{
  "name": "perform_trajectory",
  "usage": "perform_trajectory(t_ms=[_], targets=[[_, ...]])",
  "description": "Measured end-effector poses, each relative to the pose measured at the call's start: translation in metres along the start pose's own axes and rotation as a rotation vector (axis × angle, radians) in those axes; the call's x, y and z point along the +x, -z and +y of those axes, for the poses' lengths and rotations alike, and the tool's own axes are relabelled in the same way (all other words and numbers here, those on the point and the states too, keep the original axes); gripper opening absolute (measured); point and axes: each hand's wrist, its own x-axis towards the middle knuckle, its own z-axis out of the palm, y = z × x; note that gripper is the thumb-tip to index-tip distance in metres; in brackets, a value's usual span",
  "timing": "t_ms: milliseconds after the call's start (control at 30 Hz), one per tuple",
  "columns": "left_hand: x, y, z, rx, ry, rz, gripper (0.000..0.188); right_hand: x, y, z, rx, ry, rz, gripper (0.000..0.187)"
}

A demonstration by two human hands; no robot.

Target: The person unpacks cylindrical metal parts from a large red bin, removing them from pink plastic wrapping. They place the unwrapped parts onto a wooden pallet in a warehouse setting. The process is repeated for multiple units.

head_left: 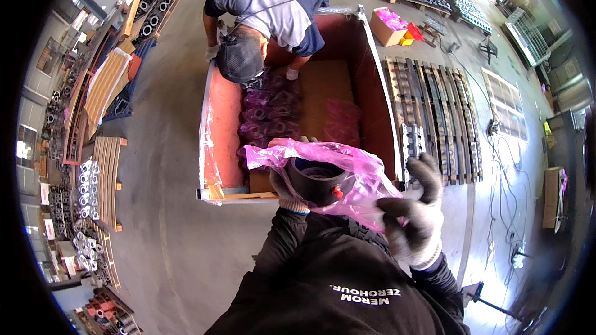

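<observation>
A dark grey metal part with a round ring opening (318,181) and a small red plug (337,192) is held in front of my body. A pink plastic bag (363,170) lies loosely around it, its top spread. My left hand (287,191), in a knit glove, grips the part from the left and from beneath; much of this hand is hidden behind the bag. At the bag's right edge is my right hand (417,217), also gloved, its fingers apart. Whether its fingertips touch the film I cannot tell.
Ahead stands a red-walled crate (380,105) with pink-bagged parts (270,108) and cardboard (326,80) inside. A co-worker (273,12) bends over its far left, reaching in. Pallets (437,118) lie right of it, a carton (388,28) beyond, cables (503,186) on the floor.
</observation>
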Motion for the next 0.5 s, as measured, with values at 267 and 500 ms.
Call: perform_trajectory(t_ms=[267, 500], targets=[[-0.004, 0.020, 0.007, -0.024, 0.036, 0.187, 0.077, -0.010, -0.048, 0.034, -0.149, -0.267, -0.097, 0.026], [-0.018, 0.043, 0.013, 0.206, 0.034, 0.315, 0.068, -0.010, -0.039, 0.049, -0.185, -0.234, -0.090, 0.034]])
